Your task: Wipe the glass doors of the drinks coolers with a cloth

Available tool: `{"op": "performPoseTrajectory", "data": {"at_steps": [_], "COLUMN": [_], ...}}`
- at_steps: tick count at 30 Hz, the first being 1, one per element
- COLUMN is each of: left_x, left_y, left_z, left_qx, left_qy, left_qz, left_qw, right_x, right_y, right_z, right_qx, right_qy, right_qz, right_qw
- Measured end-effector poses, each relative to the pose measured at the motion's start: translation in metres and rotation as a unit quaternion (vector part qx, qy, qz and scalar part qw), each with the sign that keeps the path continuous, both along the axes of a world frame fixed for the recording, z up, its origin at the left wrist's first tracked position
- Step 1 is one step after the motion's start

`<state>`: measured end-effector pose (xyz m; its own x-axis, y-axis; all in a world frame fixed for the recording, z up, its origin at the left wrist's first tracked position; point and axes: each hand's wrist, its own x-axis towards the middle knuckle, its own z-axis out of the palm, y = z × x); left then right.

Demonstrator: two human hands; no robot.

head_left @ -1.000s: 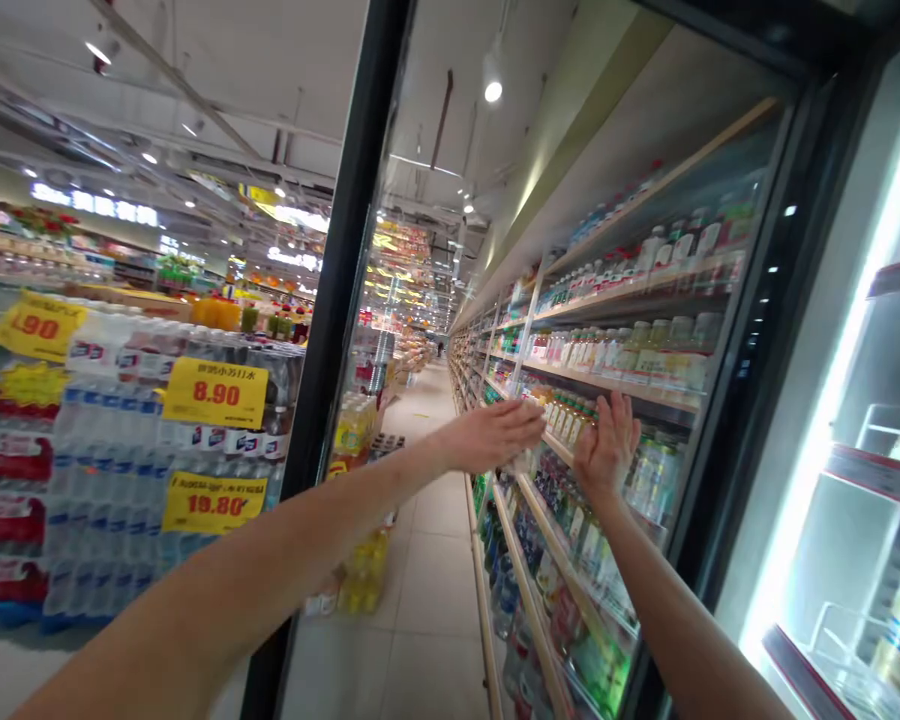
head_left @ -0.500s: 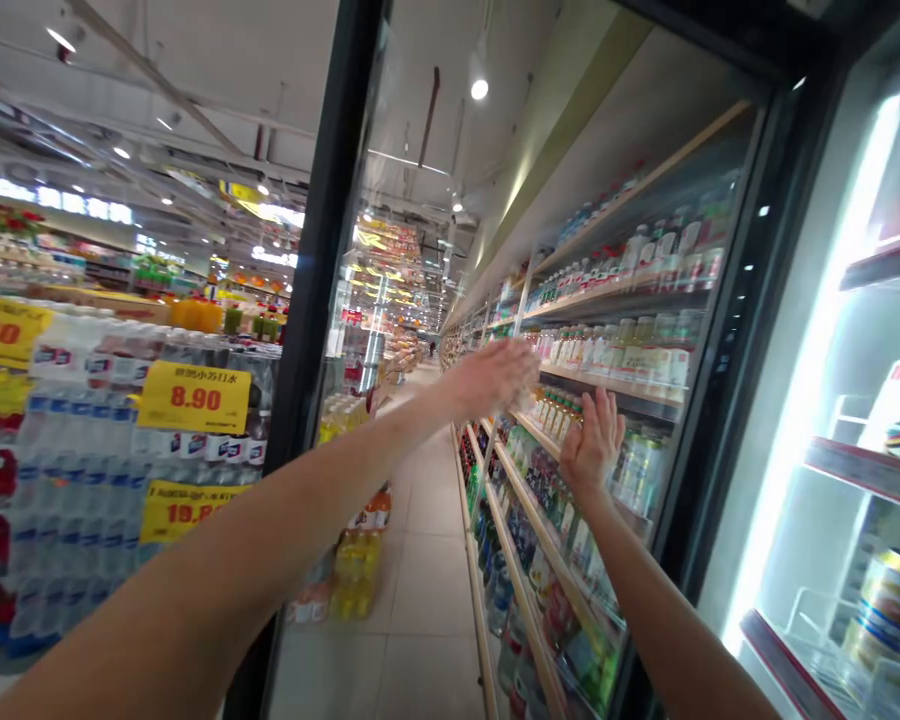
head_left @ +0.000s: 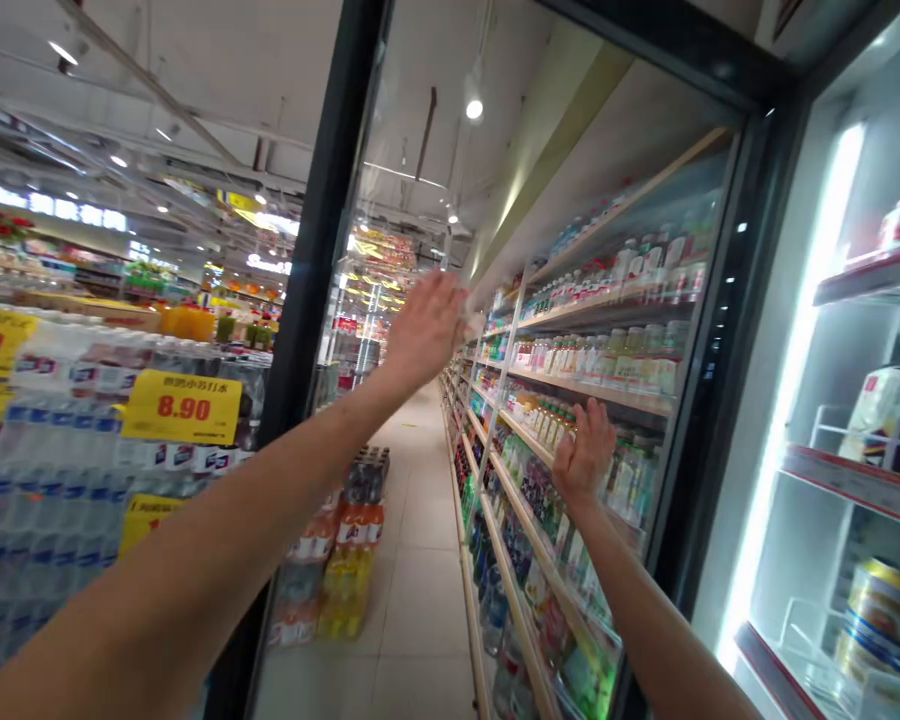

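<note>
Two bare hands reach to the door. The left hand has swung away from the right hand, up and toward the door's dark left post; the right hand has barely shifted, low on the door's right side. I judge that effort on the pane now lies higher and leftward. The right grip is released, fingers spread; the left's fingers look extended, but blur and a pale patch at their tips leave me unable to tell whether it grasps anything. Right of the door stands the lit fridge with its can; left of and beyond the door, stacked water with a yellow sign; in the door's glass, shelves run far back.
</note>
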<state>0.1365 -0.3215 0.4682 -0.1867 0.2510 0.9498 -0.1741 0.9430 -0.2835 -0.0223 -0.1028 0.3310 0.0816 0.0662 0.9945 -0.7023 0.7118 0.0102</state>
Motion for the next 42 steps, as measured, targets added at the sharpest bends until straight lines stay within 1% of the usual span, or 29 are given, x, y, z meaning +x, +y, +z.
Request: {"op": "performPoseTrajectory", "data": {"at_steps": [1,2,3,4,6,8,9,10,11,13,15,16,17,18,20,22,23,24,25,27,28,30,32,34,36,37,38,40,42], "left_x": [0.004,0.006,0.005,0.003,-0.005,-0.012,-0.012,-0.011,-0.008,0.001,0.009,0.01,0.01,0.008,0.001,-0.003,-0.003,0.0,0.004,0.015,0.02,0.024,0.021,0.015,0.01,0.01,0.012,0.019,0.025], "left_y": [-0.006,-0.009,-0.009,-0.004,0.01,0.02,0.02,0.017,0.01,-0.009,-0.023,-0.025,-0.022,-0.017,-0.002,0.007,0.007,0.002,-0.006,-0.027,-0.036,-0.046,-0.041,-0.028,-0.021,-0.021,-0.025,-0.039,-0.051], "left_z": [0.01,0.014,0.011,0.002,-0.024,-0.044,-0.047,-0.044,-0.036,-0.013,0.004,0.006,0.003,-0.005,-0.028,-0.046,-0.048,-0.046,-0.039,-0.019,-0.009,-0.001,-0.009,-0.027,-0.04,-0.041,-0.038,-0.022,-0.005], "left_qx": [0.05,0.075,0.067,0.028,-0.11,-0.238,-0.265,-0.259,-0.224,-0.098,0.019,0.054,0.064,0.047,-0.054,-0.172,-0.204,-0.207,-0.181,-0.077,-0.025,0.033,0.011,-0.069,-0.161,-0.19,-0.196,-0.135,-0.028], "left_qy": [0.045,0.071,0.071,0.047,-0.048,-0.131,-0.146,-0.139,-0.111,-0.02,0.06,0.08,0.082,0.065,-0.007,-0.081,-0.098,-0.094,-0.071,0.008,0.047,0.09,0.075,0.021,-0.044,-0.066,-0.072,-0.024,0.058], "left_qz": [0.004,0.007,0.008,0.005,-0.008,-0.022,-0.023,-0.021,-0.015,0.002,0.015,0.019,0.02,0.02,0.013,0.003,0.0,0.0,0.003,0.014,0.02,0.028,0.028,0.02,0.011,0.008,0.007,0.008,0.008], "left_qw": [0.998,0.995,0.995,0.998,0.993,0.962,0.953,0.955,0.968,0.995,0.998,0.995,0.994,0.997,0.998,0.982,0.974,0.974,0.981,0.997,0.998,0.995,0.997,0.997,0.986,0.979,0.978,0.991,0.998], "right_x": [0.0,0.0,0.0,0.001,0.002,0.003,0.003,0.004,0.004,0.003,0.003,0.003,0.002,0.002,0.001,0.0,0.0,0.0,0.0,0.0,-0.001,-0.001,-0.001,-0.001,0.0,0.0,0.0,0.001,0.001], "right_y": [0.0,0.0,0.0,0.0,0.0,-0.001,-0.001,-0.001,-0.001,-0.002,-0.003,-0.003,-0.003,-0.003,-0.003,-0.004,-0.004,-0.004,-0.004,-0.004,-0.005,-0.005,-0.005,-0.005,-0.005,-0.005,-0.005,-0.006,-0.006], "right_z": [0.0,0.0,0.0,0.0,0.001,0.001,0.001,0.001,0.001,0.002,0.001,0.001,0.001,0.001,0.001,0.0,0.0,0.0,0.0,0.0,-0.001,-0.001,-0.001,-0.001,-0.001,-0.001,-0.001,-0.001,-0.001], "right_qx": [0.0,0.001,0.001,0.002,0.002,0.002,0.003,0.004,0.005,0.003,-0.001,-0.004,-0.005,-0.006,-0.006,-0.006,-0.007,-0.008,-0.008,-0.008,-0.008,-0.009,-0.009,-0.008,-0.005,-0.005,-0.005,-0.005,-0.005], "right_qy": [-0.001,0.0,0.001,0.003,0.009,0.017,0.019,0.021,0.021,0.02,0.017,0.017,0.016,0.018,0.023,0.026,0.027,0.027,0.024,0.017,0.015,0.013,0.017,0.02,0.021,0.02,0.019,0.017,0.015], "right_qz": [0.0,0.0,0.0,0.0,0.0,0.001,0.001,0.0,0.0,-0.001,-0.002,-0.002,-0.002,-0.002,-0.001,0.002,0.004,0.007,0.009,0.013,0.014,0.014,0.01,0.005,0.002,0.001,0.001,-0.002,-0.004], "right_qw": [1.0,1.0,1.0,1.0,1.0,1.0,1.0,1.0,1.0,1.0,1.0,1.0,1.0,1.0,1.0,1.0,1.0,1.0,1.0,1.0,1.0,1.0,1.0,1.0,1.0,1.0,1.0,1.0,1.0]}}
